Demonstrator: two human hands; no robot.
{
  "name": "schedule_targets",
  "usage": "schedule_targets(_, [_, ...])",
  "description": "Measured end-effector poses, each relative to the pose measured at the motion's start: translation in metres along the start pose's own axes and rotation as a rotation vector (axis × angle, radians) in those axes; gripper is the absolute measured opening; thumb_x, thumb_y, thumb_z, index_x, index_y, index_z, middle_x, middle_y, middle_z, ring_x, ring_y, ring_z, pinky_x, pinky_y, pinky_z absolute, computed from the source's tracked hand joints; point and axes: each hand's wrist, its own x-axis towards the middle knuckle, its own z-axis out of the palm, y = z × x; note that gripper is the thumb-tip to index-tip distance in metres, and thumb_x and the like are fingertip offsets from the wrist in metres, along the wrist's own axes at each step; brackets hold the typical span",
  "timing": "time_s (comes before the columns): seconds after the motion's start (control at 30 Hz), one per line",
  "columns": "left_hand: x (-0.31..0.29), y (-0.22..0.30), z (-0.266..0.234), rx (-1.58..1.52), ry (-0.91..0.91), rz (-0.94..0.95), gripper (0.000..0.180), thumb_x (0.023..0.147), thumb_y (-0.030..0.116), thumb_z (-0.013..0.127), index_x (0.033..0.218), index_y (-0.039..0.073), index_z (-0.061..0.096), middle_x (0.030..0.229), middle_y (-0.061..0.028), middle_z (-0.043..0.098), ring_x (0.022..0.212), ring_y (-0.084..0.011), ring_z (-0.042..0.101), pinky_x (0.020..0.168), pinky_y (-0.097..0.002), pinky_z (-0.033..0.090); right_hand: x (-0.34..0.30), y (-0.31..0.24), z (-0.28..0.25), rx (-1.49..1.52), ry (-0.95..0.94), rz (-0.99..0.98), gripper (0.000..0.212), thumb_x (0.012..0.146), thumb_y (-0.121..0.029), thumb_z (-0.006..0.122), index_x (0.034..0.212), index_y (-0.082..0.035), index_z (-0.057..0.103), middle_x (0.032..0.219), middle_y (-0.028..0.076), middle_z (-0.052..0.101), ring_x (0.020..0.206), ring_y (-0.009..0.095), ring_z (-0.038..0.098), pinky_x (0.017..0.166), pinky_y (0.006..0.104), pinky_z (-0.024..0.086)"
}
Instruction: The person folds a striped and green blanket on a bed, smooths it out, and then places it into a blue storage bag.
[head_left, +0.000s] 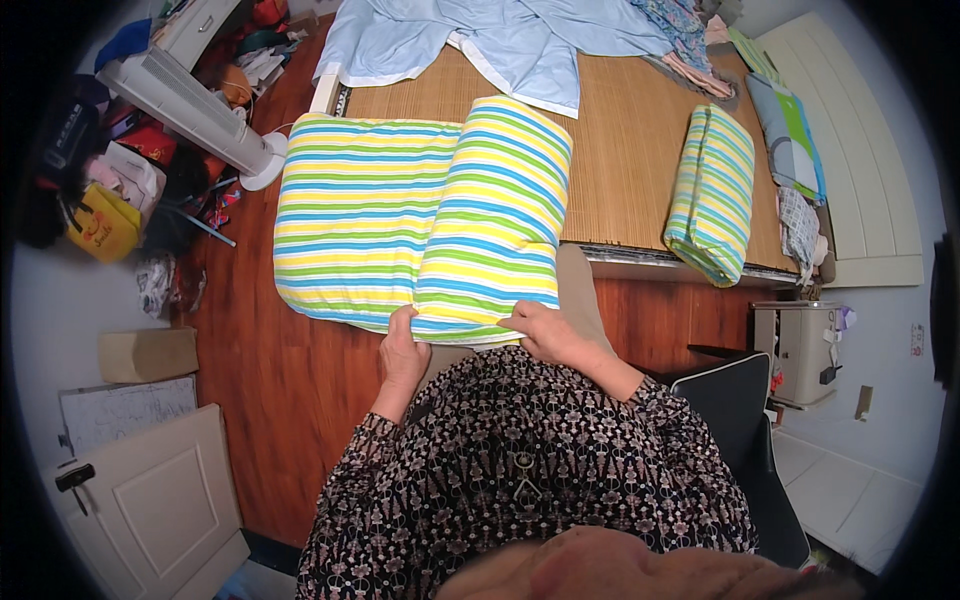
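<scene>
A striped quilt point(350, 220) in yellow, green, blue and white lies partly on the bed and reaches over its near edge toward me. Its right part is folded over in a thick flap point(495, 200) on top of the rest. At the near edge, my left hand point(402, 350) pinches the cloth by the flap's left corner. My right hand point(540, 328) grips the near right corner of the flap, fingers closed on the fabric. Farther right on the bed rests a second bundle of the same striped cloth point(710, 195), folded into a narrow roll.
A bamboo mat point(620, 150) covers the bed, with a light blue sheet point(480, 35) bunched at the far side. On the left stand a white tower fan point(190, 110) and piled bags point(105, 222). A black chair point(735, 420) and a small cabinet point(800, 350) are at the right.
</scene>
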Motion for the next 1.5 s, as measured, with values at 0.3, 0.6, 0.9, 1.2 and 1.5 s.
schedule_targets(0.3, [0.037,0.03,-0.092,0.257,-0.514,0.292,0.056,0.079,0.011,0.063,0.132,0.006,0.047,0.137,-0.0245,0.043,0.122,-0.0415,0.046,0.1,-0.0443,0.043,-0.018,0.087,-0.016,0.344,0.288,0.563,0.042,0.094,-0.034,0.054,0.11,0.004,0.064,0.096,0.022,0.068,0.09,0.027,0.065,0.081,0.0361,0.049])
schedule_targets(0.6, [0.09,0.095,-0.014,0.074,-0.239,0.265,0.067,0.088,0.033,0.063,0.138,-0.003,0.039,0.142,-0.0324,0.035,0.132,-0.0458,0.035,0.108,-0.05,0.032,0.023,0.079,0.028,1.572,0.346,0.916,0.08,0.095,-0.066,0.027,0.146,-0.004,0.031,0.144,0.016,0.041,0.13,0.028,0.044,0.105,0.0415,0.04])
schedule_targets(0.9, [0.097,0.036,0.025,0.062,-0.412,-0.067,0.087,0.088,0.052,0.059,0.147,-0.001,0.025,0.147,-0.0301,0.029,0.135,-0.0425,0.032,0.108,-0.0471,0.033,0.064,0.123,0.039,1.852,0.411,0.74,0.077,0.089,-0.052,0.061,0.14,0.0,0.037,0.135,0.016,0.05,0.12,0.028,0.051,0.1,0.0414,0.045])
schedule_targets(1.2, [0.142,0.08,0.03,-0.703,-0.318,-0.303,0.095,0.087,0.057,0.058,0.149,-0.001,0.017,0.15,-0.0266,0.028,0.14,-0.0359,0.029,0.112,-0.0408,0.028,0.073,0.101,-0.073,1.567,0.64,0.366,0.05,0.083,-0.02,0.074,0.123,0.003,0.054,0.109,0.013,0.065,0.091,0.021,0.066,0.077,0.0342,0.056])
schedule_targets(1.5, [0.111,0.164,0.07,-1.292,-0.657,-0.327,0.095,0.091,0.056,0.052,0.152,0.007,-0.003,0.154,-0.0215,0.017,0.141,-0.0363,0.022,0.113,-0.0518,0.028,-0.008,0.048,-0.187,0.931,0.728,0.411,0.042,0.087,-0.012,0.068,0.123,0.004,0.054,0.112,0.013,0.065,0.093,0.017,0.064,0.08,0.03,0.051])
